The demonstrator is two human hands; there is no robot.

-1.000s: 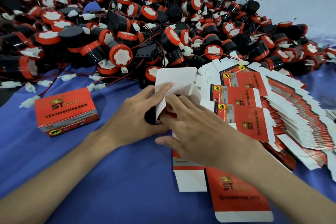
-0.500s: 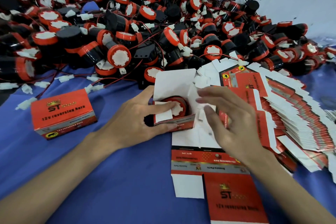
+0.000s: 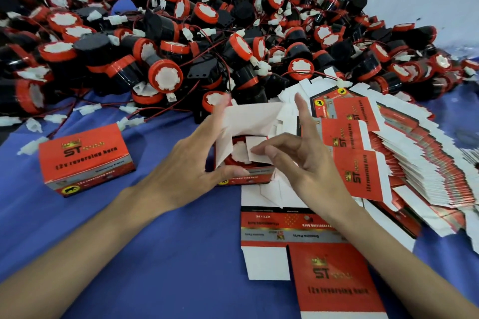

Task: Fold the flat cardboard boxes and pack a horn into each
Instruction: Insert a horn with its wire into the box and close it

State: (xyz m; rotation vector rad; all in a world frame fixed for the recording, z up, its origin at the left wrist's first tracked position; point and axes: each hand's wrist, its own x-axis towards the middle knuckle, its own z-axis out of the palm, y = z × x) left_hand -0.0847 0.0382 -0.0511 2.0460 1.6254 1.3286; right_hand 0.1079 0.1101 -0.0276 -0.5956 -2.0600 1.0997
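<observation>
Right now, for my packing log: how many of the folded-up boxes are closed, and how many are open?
Closed box: 1
Open box, horn inside: 1
Total: 2

Our left hand (image 3: pixel 186 163) grips the open box (image 3: pixel 246 179), a horn (image 3: pixel 239 156) inside it. Our right hand (image 3: pixel 307 160) touches its small side flap (image 3: pixel 255 148) with two fingertips.
</observation>
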